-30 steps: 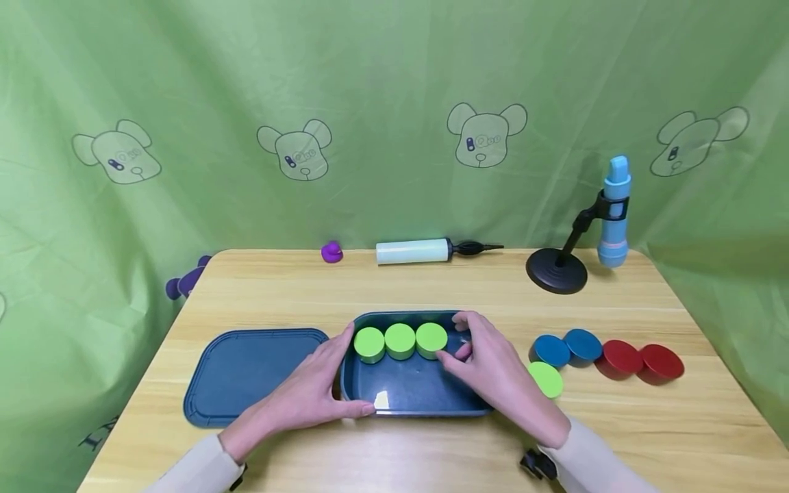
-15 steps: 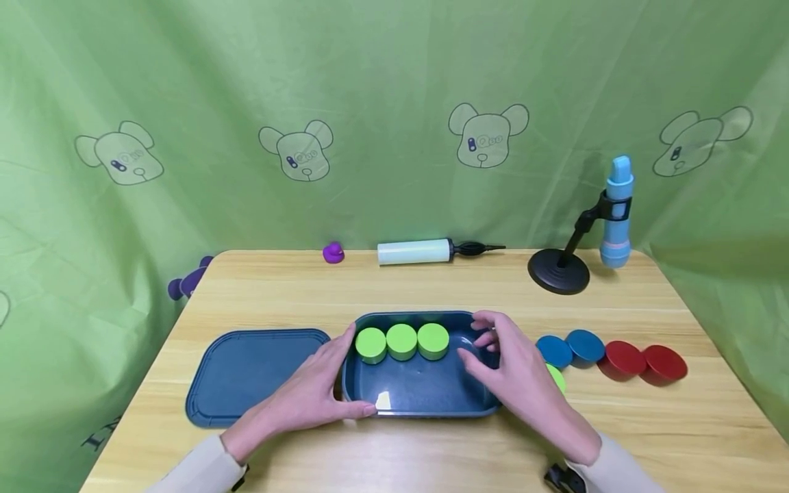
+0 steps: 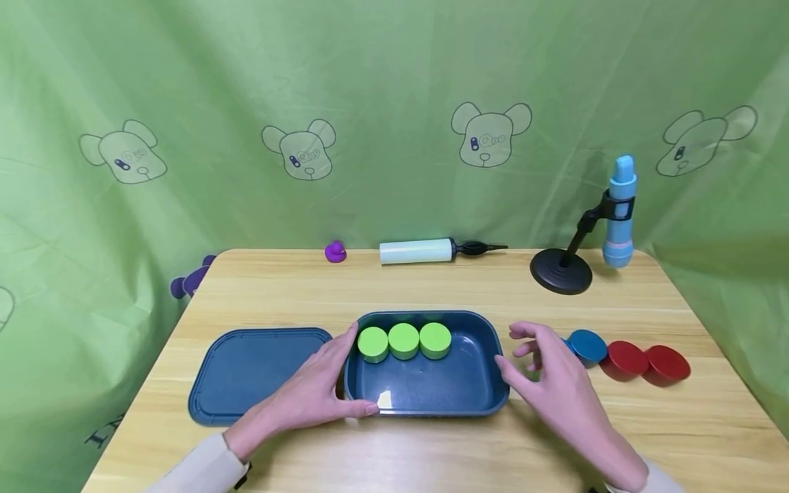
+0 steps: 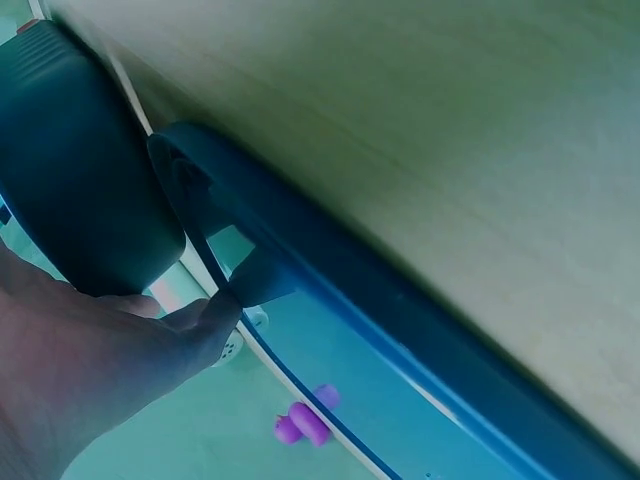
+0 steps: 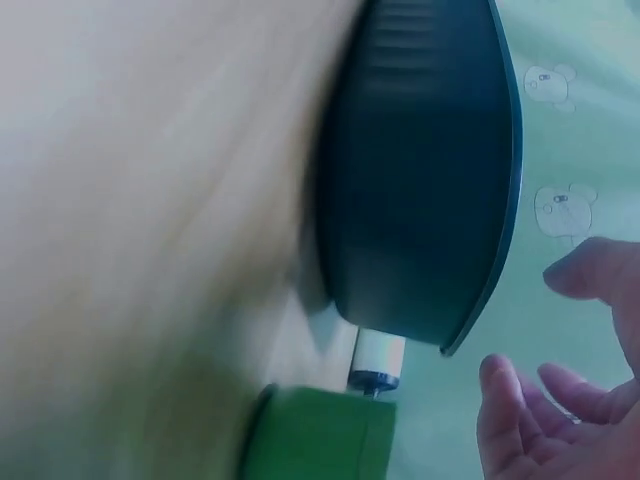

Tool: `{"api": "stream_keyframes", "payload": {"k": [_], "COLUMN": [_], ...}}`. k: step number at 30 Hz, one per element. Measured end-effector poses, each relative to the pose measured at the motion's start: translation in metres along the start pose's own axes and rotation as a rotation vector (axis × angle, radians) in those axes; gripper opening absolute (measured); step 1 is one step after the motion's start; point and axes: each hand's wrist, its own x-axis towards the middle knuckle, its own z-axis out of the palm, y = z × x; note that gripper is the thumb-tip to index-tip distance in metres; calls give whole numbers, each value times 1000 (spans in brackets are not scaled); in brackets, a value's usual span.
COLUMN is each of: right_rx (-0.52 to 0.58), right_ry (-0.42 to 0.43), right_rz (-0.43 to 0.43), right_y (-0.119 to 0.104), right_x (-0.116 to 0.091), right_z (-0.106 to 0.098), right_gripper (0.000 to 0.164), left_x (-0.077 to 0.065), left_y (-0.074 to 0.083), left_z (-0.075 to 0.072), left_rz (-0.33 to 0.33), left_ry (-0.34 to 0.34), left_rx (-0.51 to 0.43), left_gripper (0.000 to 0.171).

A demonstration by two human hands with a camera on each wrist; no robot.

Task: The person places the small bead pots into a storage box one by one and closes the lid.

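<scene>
so there's this big green fabric backdrop (image 3: 394,103) printed with cartoon bear heads hanging behind a light wooden counter (image 3: 431,287) with rounded corners. biggest thing on the counter is the dark blue rectangular plastic tray (image 3: 456,383) sitting front and centre, and right beside it on the left lies the flat dark blue plastic lid (image 3: 246,373), the two just about touching where the person's hand is.

left hand (image 3: 311,394) rests against the tray's left end, thumb stretched along the near rim and fingers straight up the side wall, so it's steadying the tray rather than gripping anything. right hand (image 3: 555,387) hovers just off the tray's right end, fingers spread wide and relaxed, holding nothing.

inside the tray, along the far wall toward the left, three lime green round discs (image 3: 403,341) sit in a row touching each other. the wrist view on the right shows another green disc (image 5: 320,435) on the counter by the tray's outer wall; from the head view it's hidden behind the right hand.

right of that hand: a blue round disc (image 3: 588,346), then two red round discs (image 3: 644,361), overlapping in a line.

along the back edge there's a black round-base stand holding a light blue cylinder gadget (image 3: 618,212), a pale mint hand pump with a black nozzle (image 3: 425,251), and a tiny purple rubber duck (image 3: 335,252). some purple toy (image 3: 191,279) pokes out past the counter's left edge, can't tell what it is.
</scene>
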Motion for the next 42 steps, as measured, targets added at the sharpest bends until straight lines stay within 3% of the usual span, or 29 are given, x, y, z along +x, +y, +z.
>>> {"api": "stream_keyframes", "payload": {"k": [5,19,42], "right_rx": [-36,-127,-57], "right_ry": [12,-155,-381], "right_rz": [46,288,602], "right_y": [13,48,66], "right_x": [-10,-37,-27], "right_z": [-10,-32,-23], "right_gripper": [50,77,103], "left_x": [0,-2,-1], "left_y": [0,-1,-1], "left_z": [0,-1,-1], "left_rz": [1,-8,12], "left_ry": [-3,-9,-3], "left_rx": [-2,-8,5], "left_gripper": [132,133,131]}}
